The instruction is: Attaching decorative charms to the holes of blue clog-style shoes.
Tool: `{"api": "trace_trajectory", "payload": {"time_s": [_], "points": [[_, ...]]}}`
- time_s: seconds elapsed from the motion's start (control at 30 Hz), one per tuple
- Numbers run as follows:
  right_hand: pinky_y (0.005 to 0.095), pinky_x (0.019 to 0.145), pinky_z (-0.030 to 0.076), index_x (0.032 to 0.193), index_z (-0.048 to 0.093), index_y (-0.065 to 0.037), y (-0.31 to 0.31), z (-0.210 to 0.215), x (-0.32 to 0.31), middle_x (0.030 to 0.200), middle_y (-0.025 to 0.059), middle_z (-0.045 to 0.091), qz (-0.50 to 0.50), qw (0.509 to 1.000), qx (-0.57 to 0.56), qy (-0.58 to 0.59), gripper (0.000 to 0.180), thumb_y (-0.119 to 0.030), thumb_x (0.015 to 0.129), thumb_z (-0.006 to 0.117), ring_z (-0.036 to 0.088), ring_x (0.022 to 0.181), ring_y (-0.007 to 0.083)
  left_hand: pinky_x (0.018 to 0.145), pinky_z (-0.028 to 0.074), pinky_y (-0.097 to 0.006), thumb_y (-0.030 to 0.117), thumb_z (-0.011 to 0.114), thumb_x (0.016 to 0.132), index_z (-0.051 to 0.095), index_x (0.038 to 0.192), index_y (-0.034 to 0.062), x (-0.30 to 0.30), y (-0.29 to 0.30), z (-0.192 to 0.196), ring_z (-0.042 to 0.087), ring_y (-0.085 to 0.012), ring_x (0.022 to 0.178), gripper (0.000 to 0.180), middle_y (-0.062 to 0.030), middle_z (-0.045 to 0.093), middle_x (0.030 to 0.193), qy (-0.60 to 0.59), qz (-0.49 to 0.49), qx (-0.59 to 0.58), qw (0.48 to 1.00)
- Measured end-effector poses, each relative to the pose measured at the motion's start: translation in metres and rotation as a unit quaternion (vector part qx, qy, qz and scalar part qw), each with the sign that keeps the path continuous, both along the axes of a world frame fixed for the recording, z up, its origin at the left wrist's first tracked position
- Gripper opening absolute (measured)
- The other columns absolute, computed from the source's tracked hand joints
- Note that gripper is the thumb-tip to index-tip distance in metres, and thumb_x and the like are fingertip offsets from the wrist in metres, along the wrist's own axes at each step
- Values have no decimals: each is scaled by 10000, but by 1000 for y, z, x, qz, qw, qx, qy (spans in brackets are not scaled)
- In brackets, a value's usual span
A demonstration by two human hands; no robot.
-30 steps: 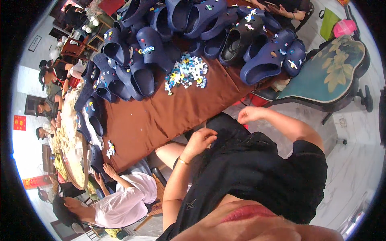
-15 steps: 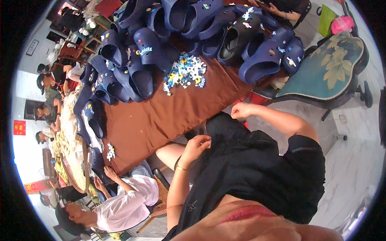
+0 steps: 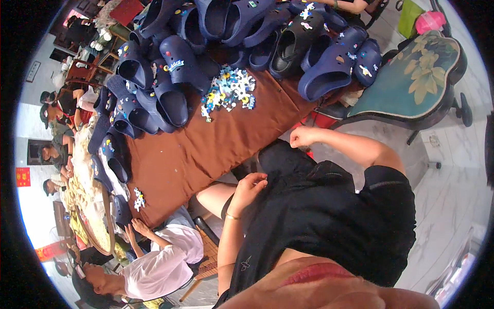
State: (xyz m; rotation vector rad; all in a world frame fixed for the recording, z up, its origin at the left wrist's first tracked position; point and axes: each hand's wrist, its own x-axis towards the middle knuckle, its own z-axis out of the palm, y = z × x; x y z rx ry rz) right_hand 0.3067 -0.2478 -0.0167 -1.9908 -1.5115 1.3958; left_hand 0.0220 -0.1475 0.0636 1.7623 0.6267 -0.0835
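Note:
My left hand (image 3: 249, 189) hovers over my lap near the table's edge, its fingers curled together; anything inside them is too small to see. To its right, my right hand (image 3: 303, 137) is closed in a pinch beside the table's front edge, and what it may hold is hidden. Beyond both hands, a pile of small shoe charms (image 3: 231, 88) in white, blue and yellow lies on the brown cloth (image 3: 206, 147). Behind the pile crowd several navy clogs (image 3: 172, 100), some with charms fitted, and one black clog (image 3: 294, 50).
At the left, a person in a white shirt (image 3: 159, 262) touches a navy clog (image 3: 122, 208) near a few loose charms (image 3: 139, 200). A teal padded chair (image 3: 396, 95) stands at the right. Farther left, people sit around a round tray (image 3: 109, 226).
The view has shifted slightly, moving the table and clogs up and left in the picture. Both my hands keep nearly the same closed pose. The person in white has moved a hand toward the clog.

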Motion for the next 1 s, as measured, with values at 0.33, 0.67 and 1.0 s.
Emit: {"api": "trace_trajectory", "payload": {"time_s": [0.33, 0.67, 1.0], "points": [[339, 721, 469, 864, 639, -37, -6, -6, -6, 866, 110, 644, 10, 1000, -6, -15, 241, -239, 734, 614, 608, 830, 222, 700, 486, -272, 122, 614, 790, 588, 997, -14, -5, -5, -9, 605, -166, 811, 249, -128, 615, 935, 1, -3, 7, 1000], [328, 531, 466, 778, 611, -23, -1, -4, 4, 672, 76, 614, -3, 1000, 3, 23, 189, -207, 744, 582, 589, 614, 162, 685, 476, -272, 132, 604, 795, 595, 976, -13, 6, -1, -9, 598, -166, 754, 232, -109, 623, 871, -7, -33, 59, 998], [349, 638, 473, 846, 656, -80, -31, -44, 1, 769, 85, 651, 85, 995, -43, -24, 235, -274, 719, 622, 614, 725, 191, 729, 470, -282, 168, 604, 804, 595, 996, 8, -3, -13, -21, 599, -171, 824, 250, -102, 627, 952, -5, -33, 19, 999]]}}
